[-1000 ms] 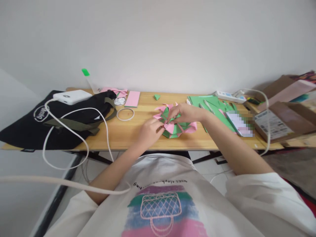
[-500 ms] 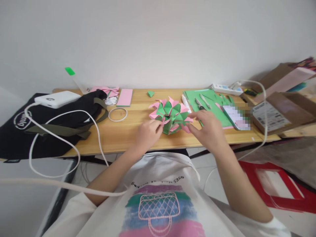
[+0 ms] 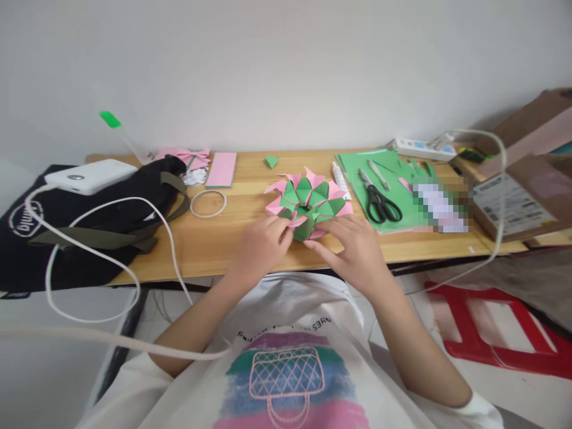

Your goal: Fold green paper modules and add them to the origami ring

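Observation:
On the wooden table in front of me stands a round origami ring (image 3: 319, 193) of folded green and pink paper pieces, with a hole in its middle. My left hand (image 3: 264, 245) pinches its near left edge, thumb and fingers closed on the paper. At the near right edge is my right hand (image 3: 353, 247), fingers over the paper and thumb below it. Its fingertips are partly hidden, but they touch the ring. A small green folded paper piece (image 3: 271, 161) lies behind the ring.
Black scissors (image 3: 382, 204) and a cutter (image 3: 379, 174) lie on green paper (image 3: 353, 164) at right, by a glue tube (image 3: 340, 179). Left are a tape ring (image 3: 208, 204), pink paper (image 3: 221, 170), a black bag (image 3: 102, 220) and a white power bank (image 3: 92, 176). A cardboard box (image 3: 522, 199) stands far right.
My right hand has moved left from the ring's right side to its near edge, uncovering the scissors. My left hand keeps its grip. The view has shifted slightly.

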`<state>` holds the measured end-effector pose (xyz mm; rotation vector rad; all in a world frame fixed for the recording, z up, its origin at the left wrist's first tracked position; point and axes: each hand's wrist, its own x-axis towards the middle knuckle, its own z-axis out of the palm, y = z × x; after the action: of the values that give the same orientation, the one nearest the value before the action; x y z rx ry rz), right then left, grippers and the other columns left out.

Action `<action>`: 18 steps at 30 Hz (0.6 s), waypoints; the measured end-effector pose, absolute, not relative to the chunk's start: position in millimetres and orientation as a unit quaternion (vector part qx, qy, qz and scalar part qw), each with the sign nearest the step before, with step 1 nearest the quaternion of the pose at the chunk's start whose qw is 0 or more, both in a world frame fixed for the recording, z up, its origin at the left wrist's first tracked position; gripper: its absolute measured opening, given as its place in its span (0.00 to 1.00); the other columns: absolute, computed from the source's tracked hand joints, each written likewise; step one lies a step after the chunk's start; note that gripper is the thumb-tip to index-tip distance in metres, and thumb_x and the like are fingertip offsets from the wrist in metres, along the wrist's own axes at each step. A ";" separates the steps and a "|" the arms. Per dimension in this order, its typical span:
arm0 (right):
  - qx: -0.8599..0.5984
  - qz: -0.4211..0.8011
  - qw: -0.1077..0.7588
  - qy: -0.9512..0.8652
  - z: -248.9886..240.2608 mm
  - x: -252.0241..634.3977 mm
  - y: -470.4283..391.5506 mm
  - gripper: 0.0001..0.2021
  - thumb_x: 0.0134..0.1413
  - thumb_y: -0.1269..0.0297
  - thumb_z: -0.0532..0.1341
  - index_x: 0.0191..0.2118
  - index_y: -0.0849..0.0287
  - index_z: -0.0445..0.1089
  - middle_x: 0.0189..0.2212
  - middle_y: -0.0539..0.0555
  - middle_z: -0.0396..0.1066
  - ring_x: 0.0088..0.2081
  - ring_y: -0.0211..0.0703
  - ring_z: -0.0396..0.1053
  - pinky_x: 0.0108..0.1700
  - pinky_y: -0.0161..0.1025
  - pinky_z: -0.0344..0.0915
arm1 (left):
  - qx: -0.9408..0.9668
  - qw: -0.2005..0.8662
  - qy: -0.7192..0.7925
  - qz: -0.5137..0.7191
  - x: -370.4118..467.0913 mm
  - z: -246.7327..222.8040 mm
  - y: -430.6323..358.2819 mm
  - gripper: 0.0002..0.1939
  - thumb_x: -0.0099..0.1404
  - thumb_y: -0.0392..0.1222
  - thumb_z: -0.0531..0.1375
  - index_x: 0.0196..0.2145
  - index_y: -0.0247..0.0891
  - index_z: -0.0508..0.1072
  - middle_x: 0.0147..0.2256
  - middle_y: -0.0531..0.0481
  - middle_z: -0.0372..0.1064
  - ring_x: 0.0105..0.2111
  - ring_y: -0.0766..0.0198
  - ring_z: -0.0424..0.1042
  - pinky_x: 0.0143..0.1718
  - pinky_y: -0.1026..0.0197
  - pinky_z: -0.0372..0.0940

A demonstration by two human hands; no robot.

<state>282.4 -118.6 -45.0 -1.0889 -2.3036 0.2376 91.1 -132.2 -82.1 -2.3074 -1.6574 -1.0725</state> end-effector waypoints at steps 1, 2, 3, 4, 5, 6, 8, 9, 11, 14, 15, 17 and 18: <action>-0.411 0.095 0.295 -0.857 -45.3 281.7 -117.4 0.10 0.57 0.56 0.63 0.34 0.58 0.73 0.33 0.54 0.78 0.39 0.50 0.72 0.43 0.45 0.64 | -0.760 0.052 -0.544 -0.353 90.9 -82.2 -132.5 0.09 0.67 0.34 0.55 0.30 0.36 0.73 0.28 0.48 0.74 0.29 0.61 0.72 0.29 0.62 0.60; -0.414 0.097 0.301 -0.854 -45.6 281.1 -115.8 0.10 0.58 0.57 0.62 0.34 0.58 0.73 0.33 0.54 0.78 0.38 0.50 0.72 0.43 0.45 0.64 | -0.761 0.052 -0.542 -0.352 90.7 -82.2 -132.8 0.09 0.67 0.35 0.55 0.31 0.36 0.73 0.28 0.48 0.74 0.29 0.61 0.72 0.30 0.62 0.60; -0.415 0.098 0.306 -0.851 -46.0 280.6 -114.0 0.09 0.59 0.59 0.61 0.33 0.58 0.74 0.33 0.54 0.78 0.37 0.50 0.71 0.43 0.45 0.64 | -0.762 0.051 -0.542 -0.351 90.5 -82.2 -132.9 0.09 0.67 0.35 0.55 0.30 0.36 0.73 0.28 0.48 0.74 0.29 0.61 0.72 0.30 0.62 0.61; -0.414 0.102 0.308 -0.850 -46.2 280.4 -111.8 0.08 0.59 0.61 0.61 0.34 0.58 0.74 0.33 0.54 0.78 0.37 0.50 0.71 0.43 0.46 0.64 | -0.764 0.050 -0.541 -0.349 90.1 -82.1 -132.9 0.10 0.68 0.35 0.54 0.30 0.36 0.73 0.28 0.48 0.74 0.29 0.61 0.72 0.30 0.62 0.61; -0.411 0.108 0.308 -0.851 -46.2 280.5 -109.2 0.07 0.59 0.63 0.61 0.34 0.58 0.74 0.32 0.54 0.78 0.36 0.50 0.71 0.43 0.46 0.64 | -0.765 0.049 -0.540 -0.348 89.7 -82.0 -132.8 0.10 0.68 0.36 0.54 0.29 0.36 0.73 0.28 0.48 0.74 0.28 0.62 0.72 0.30 0.62 0.61; -0.404 0.117 0.305 -0.854 -45.6 280.8 -106.4 0.06 0.58 0.65 0.60 0.35 0.58 0.74 0.32 0.54 0.78 0.37 0.50 0.70 0.43 0.46 0.64 | -0.765 0.049 -0.540 -0.346 89.3 -81.9 -132.6 0.11 0.68 0.36 0.54 0.29 0.36 0.72 0.27 0.48 0.73 0.28 0.62 0.71 0.29 0.63 0.60; -0.390 0.140 0.293 -0.862 -43.0 282.0 -100.4 0.06 0.57 0.68 0.60 0.37 0.58 0.74 0.33 0.54 0.78 0.38 0.50 0.70 0.44 0.46 0.65 | -0.765 0.051 -0.541 -0.345 88.3 -81.9 -131.8 0.11 0.68 0.35 0.54 0.28 0.36 0.72 0.27 0.48 0.73 0.27 0.62 0.71 0.29 0.63 0.60; -0.384 0.150 0.285 -0.866 -41.1 282.7 -97.3 0.06 0.56 0.70 0.60 0.38 0.58 0.74 0.34 0.54 0.78 0.39 0.50 0.70 0.45 0.46 0.65 | -0.765 0.052 -0.541 -0.345 87.8 -82.1 -131.2 0.11 0.68 0.35 0.54 0.28 0.36 0.72 0.27 0.48 0.73 0.27 0.63 0.71 0.29 0.63 0.59; -0.372 0.164 0.266 -0.874 -36.9 283.7 -91.2 0.07 0.55 0.72 0.60 0.38 0.58 0.73 0.35 0.54 0.78 0.40 0.49 0.70 0.46 0.46 0.65 | -0.765 0.053 -0.542 -0.344 87.0 -82.6 -130.0 0.12 0.68 0.34 0.54 0.28 0.36 0.72 0.26 0.48 0.73 0.27 0.63 0.71 0.29 0.63 0.59; -0.355 0.177 0.247 -0.884 -32.4 283.0 -81.8 0.08 0.53 0.75 0.59 0.38 0.57 0.72 0.34 0.53 0.77 0.39 0.48 0.70 0.47 0.46 0.64 | -0.763 0.054 -0.547 -0.340 86.1 -83.8 -127.9 0.12 0.68 0.35 0.54 0.28 0.36 0.72 0.26 0.48 0.73 0.27 0.63 0.70 0.29 0.63 0.59; -0.349 0.181 0.245 -0.886 -31.7 282.2 -78.2 0.08 0.53 0.75 0.59 0.37 0.57 0.72 0.33 0.53 0.77 0.39 0.48 0.70 0.47 0.46 0.64 | -0.760 0.055 -0.551 -0.339 85.9 -84.1 -127.1 0.11 0.68 0.35 0.54 0.29 0.36 0.72 0.26 0.48 0.73 0.26 0.63 0.70 0.28 0.63 0.59; -0.338 0.189 0.240 -0.890 -31.5 280.0 -70.3 0.08 0.52 0.76 0.59 0.36 0.57 0.71 0.33 0.53 0.76 0.39 0.47 0.71 0.47 0.46 0.64 | -0.754 0.057 -0.561 -0.337 85.4 -83.8 -124.9 0.10 0.68 0.35 0.54 0.30 0.35 0.73 0.25 0.50 0.73 0.24 0.64 0.70 0.27 0.63 0.58; -0.334 0.192 0.235 -0.892 -31.5 278.8 -65.9 0.08 0.52 0.76 0.59 0.35 0.58 0.71 0.33 0.53 0.76 0.39 0.47 0.71 0.47 0.45 0.64 | -0.752 0.057 -0.565 -0.334 85.1 -83.1 -123.5 0.10 0.69 0.35 0.54 0.31 0.35 0.73 0.24 0.50 0.73 0.23 0.65 0.69 0.27 0.63 0.57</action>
<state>278.8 -65.9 -31.5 -0.9158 -2.4485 0.5280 85.1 -123.5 -83.1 -2.2819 -1.7131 -1.0134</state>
